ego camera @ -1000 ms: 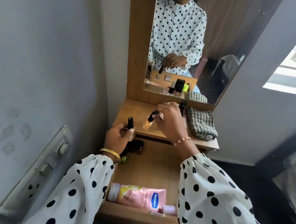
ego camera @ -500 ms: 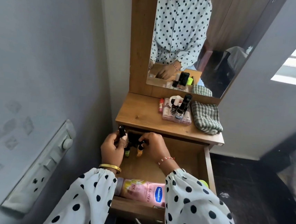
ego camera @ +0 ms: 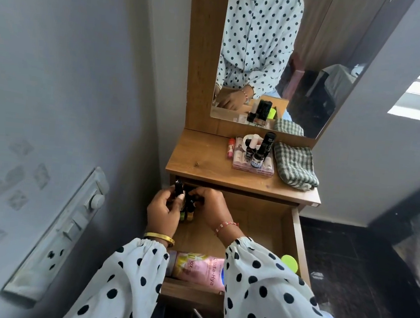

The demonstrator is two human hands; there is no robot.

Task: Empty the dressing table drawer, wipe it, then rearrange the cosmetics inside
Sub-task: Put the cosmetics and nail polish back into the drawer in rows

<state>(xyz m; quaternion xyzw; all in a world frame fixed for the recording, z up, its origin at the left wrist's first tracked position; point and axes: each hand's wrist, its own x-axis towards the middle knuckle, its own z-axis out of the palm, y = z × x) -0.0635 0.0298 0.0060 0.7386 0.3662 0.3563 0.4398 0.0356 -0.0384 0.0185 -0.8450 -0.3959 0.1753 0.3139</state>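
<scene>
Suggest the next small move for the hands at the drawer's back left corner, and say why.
Probably set the black tube in the left hand upright beside the small bottles that the right hand steadies in the drawer. More cosmetics wait on the tabletop tray, so freeing a hand comes first.

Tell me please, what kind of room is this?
Most likely a bedroom corner at home: a wooden dressing table with a tall mirror, cosmetics bottles beside a checked cloth, and an open drawer holding a pink lotion tube.
</scene>
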